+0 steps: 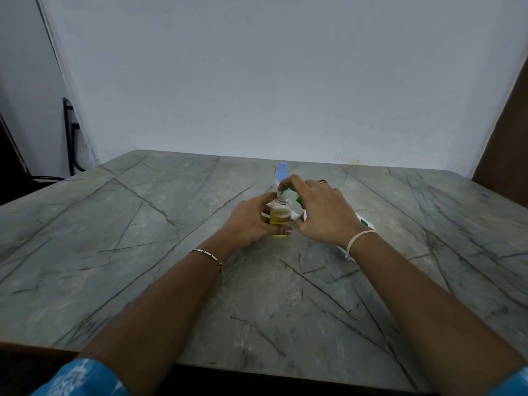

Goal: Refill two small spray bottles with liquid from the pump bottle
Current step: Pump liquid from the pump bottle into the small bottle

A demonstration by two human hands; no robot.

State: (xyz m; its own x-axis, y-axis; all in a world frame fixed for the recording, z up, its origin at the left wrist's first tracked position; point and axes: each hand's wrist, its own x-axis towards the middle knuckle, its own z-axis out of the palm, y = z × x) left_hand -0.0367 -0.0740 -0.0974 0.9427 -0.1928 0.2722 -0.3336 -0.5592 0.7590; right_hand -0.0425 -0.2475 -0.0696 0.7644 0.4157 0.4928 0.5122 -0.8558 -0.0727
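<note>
left hand (251, 221) is wrapped around a small clear plastic spray bottle (280, 214), thumb across the lower front, fingers behind; bottle stands upright on the grey veined stone-look table (171, 252), long axis vertical, threaded neck open at the top. amber liquid fills roughly the lower half, with a pale foam line on its surface.

right hand (323, 212) is closed over a white pump bottle with green pump head (364, 221), which lies tilted, body running back and to the right under the palm toward the wrist. index finger and thumb pinch near the green nozzle (285, 191); nozzle tip sits directly over the open neck, touching or just above it, cannot tell which.

key relation: nozzle tip above neck opening, on the bottle's vertical axis. judgement: filling of this bottle is under way, about half done; the next press needs the tip kept centred over the narrow mouth, or liquid runs down the outside.

behind the hands, just beyond the nozzle, stands a second small bottle with a light blue spray cap (282, 170), upright, mostly hidden; fill level not visible. judgement: right hand is the nearer one to it.
</note>
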